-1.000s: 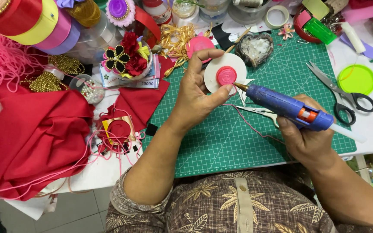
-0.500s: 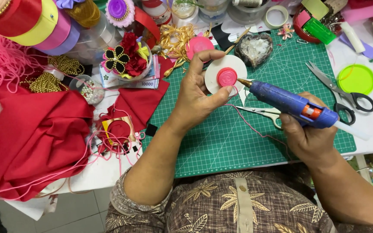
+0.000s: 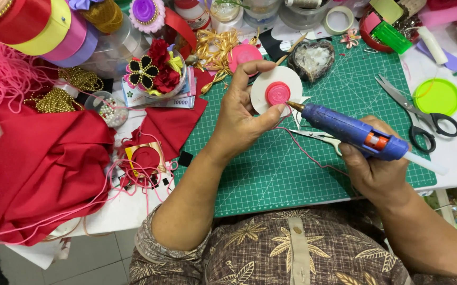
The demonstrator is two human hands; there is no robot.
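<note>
Two hands over green cutting mat point(image 3: 271, 174), left hand point(image 3: 239, 119) pinching white disc point(image 3: 271, 87) with pink centre, right hand point(image 3: 376, 169) clamped on blue glue gun point(image 3: 352, 129), nozzle touching disc

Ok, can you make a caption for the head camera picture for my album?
Left hand holds a white disc with a pink cap while right hand aims a blue glue gun at it, above a green cutting mat.

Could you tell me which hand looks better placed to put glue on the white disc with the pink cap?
The right hand, probably: it holds the blue glue gun with the nozzle at the pink cap. The left hand is occupied holding the white disc over the green cutting mat.
</note>
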